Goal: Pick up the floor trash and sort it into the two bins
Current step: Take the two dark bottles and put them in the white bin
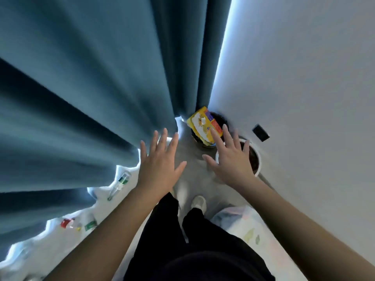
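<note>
Left hand [160,159] and right hand [231,159] are spread flat, holding nothing. At lower left a clear bottle [119,184] lies on the floor [188,147]. It is likely light, slick and crushable, best gripped round its middle.

Daylight leaks past the curtain [81,82], blowing out the floor [38,248] at left; the wall [304,67] is grey-shaded; wide-angle stretch warps the soft edges.

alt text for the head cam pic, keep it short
Seen from above, a person's left hand and right hand are held out open and empty toward a dark bin with a yellow package sticking out and a white bin beside it. A blue curtain hangs left, a plastic bottle on the floor at its foot.
</note>
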Demonstrator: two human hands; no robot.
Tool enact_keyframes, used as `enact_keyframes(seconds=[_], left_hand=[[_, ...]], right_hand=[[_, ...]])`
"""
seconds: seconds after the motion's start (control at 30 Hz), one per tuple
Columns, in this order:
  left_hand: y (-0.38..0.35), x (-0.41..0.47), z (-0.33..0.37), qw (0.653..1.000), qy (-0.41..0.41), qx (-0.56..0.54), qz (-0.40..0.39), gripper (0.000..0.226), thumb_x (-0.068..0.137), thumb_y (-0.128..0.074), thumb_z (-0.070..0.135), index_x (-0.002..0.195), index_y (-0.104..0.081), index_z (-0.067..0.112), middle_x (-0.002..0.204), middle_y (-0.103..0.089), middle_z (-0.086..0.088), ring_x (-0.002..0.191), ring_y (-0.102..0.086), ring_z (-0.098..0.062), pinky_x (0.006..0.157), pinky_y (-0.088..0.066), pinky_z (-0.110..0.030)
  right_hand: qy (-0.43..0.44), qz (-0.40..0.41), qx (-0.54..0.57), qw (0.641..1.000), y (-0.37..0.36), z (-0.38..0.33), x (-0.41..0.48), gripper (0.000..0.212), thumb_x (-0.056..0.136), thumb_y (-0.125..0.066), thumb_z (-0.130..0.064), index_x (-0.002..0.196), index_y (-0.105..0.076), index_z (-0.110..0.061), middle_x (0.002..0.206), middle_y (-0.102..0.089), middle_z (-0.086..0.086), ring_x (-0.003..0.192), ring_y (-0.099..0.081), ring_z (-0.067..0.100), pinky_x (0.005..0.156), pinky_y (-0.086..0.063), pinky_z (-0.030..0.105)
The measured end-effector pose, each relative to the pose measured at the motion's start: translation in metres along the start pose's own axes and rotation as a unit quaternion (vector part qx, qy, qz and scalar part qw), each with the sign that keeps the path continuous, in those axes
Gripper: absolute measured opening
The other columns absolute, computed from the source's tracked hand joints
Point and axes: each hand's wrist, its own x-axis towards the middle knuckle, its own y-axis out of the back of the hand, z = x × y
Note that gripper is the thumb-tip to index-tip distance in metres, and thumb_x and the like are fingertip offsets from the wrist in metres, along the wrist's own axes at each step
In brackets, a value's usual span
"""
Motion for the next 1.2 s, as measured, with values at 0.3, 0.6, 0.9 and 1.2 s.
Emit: enact_keyframes(seconds=[0.3,0.6,0.9,1.2], left_hand=[[-0.006,-0.162,-0.101,0.943,0.310,-0.106,0.058,0.070,0.095,-0.036,0.053,0.153,-0.007,0.026,0.161,0.001,-0.004,0.148,0.006,-0.025,0.117,-0.003,-0.053],[-0.032,-0.345,-0.225,0.836,0.516,-0.155,0.103,0.072,0.094,-0.036,0.056,0.153,-0.009,0.026,0.162,-0.003,-0.006,0.148,0.002,-0.028,0.116,-0.005,-0.057],[-0.039,-0.482,-0.319,0.785,0.596,-0.130,0.110,0.072,0.094,-0.030,0.059,0.154,-0.009,0.025,0.162,0.000,-0.007,0.148,0.005,-0.028,0.115,-0.002,-0.056],[-0.061,-0.556,-0.360,0.698,0.683,-0.180,0.117,0.071,0.094,-0.031,0.060,0.153,-0.009,0.028,0.162,0.003,-0.005,0.148,0.008,-0.027,0.115,-0.003,-0.058]], right_hand=[[0.253,-0.037,-0.102,0.961,-0.004,-0.146,-0.027,0.080,0.088,-0.035,-0.063,0.153,0.002,-0.034,0.162,0.010,0.004,0.148,0.013,0.033,0.116,-0.001,0.061],[0.432,-0.057,-0.115,0.893,-0.072,-0.354,-0.095,0.079,0.091,-0.041,-0.063,0.154,-0.002,-0.034,0.163,0.008,0.003,0.148,0.010,0.032,0.114,0.002,0.062],[0.523,-0.114,-0.108,0.838,-0.145,-0.516,-0.203,0.078,0.093,-0.041,-0.061,0.153,0.003,-0.036,0.162,0.014,0.002,0.148,0.016,0.031,0.114,0.006,0.062],[0.576,-0.173,-0.152,0.784,-0.188,-0.594,-0.230,0.080,0.092,-0.043,-0.060,0.153,0.004,-0.038,0.161,0.017,-0.001,0.147,0.018,0.029,0.115,0.007,0.061]])
